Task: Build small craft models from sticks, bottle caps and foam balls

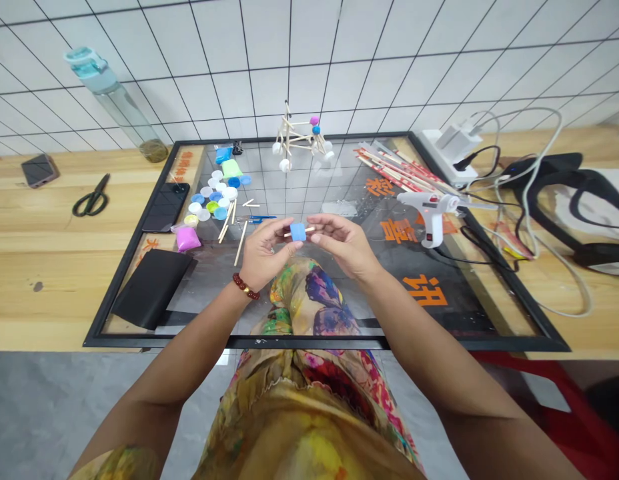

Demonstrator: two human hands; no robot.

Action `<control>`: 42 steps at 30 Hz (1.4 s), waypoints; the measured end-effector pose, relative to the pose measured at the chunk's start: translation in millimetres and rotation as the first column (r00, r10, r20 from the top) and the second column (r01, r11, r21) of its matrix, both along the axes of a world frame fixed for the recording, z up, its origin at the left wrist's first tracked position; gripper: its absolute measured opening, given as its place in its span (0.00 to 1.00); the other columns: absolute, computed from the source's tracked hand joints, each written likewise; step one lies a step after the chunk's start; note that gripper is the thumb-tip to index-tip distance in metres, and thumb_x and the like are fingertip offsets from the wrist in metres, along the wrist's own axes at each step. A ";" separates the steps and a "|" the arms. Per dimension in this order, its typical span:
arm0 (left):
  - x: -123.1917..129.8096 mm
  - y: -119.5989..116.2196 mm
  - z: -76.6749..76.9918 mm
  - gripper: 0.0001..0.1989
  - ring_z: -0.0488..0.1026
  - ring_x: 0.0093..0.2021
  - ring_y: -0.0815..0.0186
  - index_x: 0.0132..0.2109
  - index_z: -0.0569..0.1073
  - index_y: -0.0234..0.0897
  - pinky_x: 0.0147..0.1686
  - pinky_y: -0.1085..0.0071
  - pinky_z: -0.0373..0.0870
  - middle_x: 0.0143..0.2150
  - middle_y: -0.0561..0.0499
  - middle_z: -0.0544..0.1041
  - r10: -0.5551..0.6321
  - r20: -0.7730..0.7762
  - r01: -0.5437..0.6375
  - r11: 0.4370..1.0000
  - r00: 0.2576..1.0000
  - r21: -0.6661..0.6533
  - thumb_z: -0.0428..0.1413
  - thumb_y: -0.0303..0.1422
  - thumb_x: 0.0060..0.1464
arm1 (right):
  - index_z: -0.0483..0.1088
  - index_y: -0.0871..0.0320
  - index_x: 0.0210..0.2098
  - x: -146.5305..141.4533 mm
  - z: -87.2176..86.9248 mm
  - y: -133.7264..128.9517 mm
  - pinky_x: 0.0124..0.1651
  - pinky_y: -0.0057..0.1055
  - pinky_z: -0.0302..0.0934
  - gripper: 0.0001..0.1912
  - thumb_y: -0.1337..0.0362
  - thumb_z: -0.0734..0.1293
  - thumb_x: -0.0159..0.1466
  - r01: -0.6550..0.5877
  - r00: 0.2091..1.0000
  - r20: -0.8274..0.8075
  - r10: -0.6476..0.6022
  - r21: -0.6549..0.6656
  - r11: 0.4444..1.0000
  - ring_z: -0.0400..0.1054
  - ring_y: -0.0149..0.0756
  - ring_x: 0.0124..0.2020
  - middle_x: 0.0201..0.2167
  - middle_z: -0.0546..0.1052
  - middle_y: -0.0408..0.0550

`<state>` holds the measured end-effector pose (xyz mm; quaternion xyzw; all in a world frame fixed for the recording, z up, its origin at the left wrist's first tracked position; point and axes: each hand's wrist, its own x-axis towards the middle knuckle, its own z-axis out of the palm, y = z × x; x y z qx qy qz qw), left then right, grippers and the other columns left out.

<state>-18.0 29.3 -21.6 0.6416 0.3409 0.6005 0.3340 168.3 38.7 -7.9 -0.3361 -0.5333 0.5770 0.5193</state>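
Counter (64, 267), black-framed tray (489, 320). Above it, left hand (262, 257) and right hand (342, 243) both pinch a thin stick (309, 230) through a blue clay ball (298, 231). Likely light, soft, dentable; grip the stick ends.

Bright even light, soft shadows, glass sheet (339, 200) reflecting wall tiles, wide-angle bending at edges

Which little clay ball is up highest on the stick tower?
The pink ball at the top of the stick tower; the blue and white ones sit lower.
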 end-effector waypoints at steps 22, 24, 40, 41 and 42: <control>2.6 -7.3 7.8 0.21 0.82 0.39 0.64 0.45 0.83 0.37 0.40 0.69 0.82 0.42 0.46 0.83 -0.082 0.108 0.107 0.961 0.991 -0.256 0.72 0.39 0.43 | 0.78 0.54 0.28 -0.6 9.2 -3.8 0.41 0.35 0.66 0.12 0.53 0.77 0.56 0.073 0.982 0.155 -0.112 0.241 0.968 0.70 0.33 0.33 0.29 0.78 0.45; 2.2 -6.7 6.7 0.21 0.82 0.39 0.63 0.44 0.83 0.38 0.41 0.67 0.83 0.41 0.47 0.84 -0.088 0.129 0.121 0.954 0.988 -0.273 0.72 0.39 0.42 | 0.78 0.54 0.27 -0.7 11.9 -5.3 0.43 0.37 0.67 0.13 0.51 0.77 0.56 0.082 0.976 0.176 -0.131 0.258 0.963 0.71 0.35 0.34 0.30 0.79 0.46; -0.5 -4.7 2.8 0.23 0.81 0.42 0.63 0.53 0.79 0.37 0.43 0.67 0.82 0.46 0.44 0.80 -0.117 -0.009 0.116 0.991 0.993 -0.069 0.68 0.35 0.49 | 0.77 0.55 0.36 7.8 13.3 -3.7 0.41 0.33 0.67 0.16 0.53 0.79 0.53 0.045 0.984 0.162 -0.079 0.205 0.978 0.70 0.33 0.32 0.30 0.78 0.45; -0.5 -5.1 3.5 0.21 0.81 0.41 0.64 0.51 0.80 0.36 0.43 0.68 0.82 0.45 0.44 0.80 -0.112 -0.025 0.110 0.991 0.993 -0.076 0.68 0.34 0.49 | 0.77 0.55 0.34 7.5 13.4 -4.1 0.41 0.34 0.67 0.15 0.53 0.78 0.54 0.045 0.975 0.202 -0.090 0.217 0.975 0.69 0.33 0.32 0.29 0.78 0.45; -0.5 -5.5 4.2 0.19 0.81 0.40 0.65 0.50 0.81 0.36 0.42 0.69 0.82 0.45 0.44 0.79 -0.106 -0.036 0.102 0.991 0.994 -0.087 0.68 0.34 0.49 | 0.78 0.55 0.32 6.8 13.2 -4.4 0.40 0.35 0.66 0.14 0.52 0.78 0.54 0.045 0.967 0.235 -0.099 0.222 0.974 0.69 0.34 0.32 0.28 0.78 0.45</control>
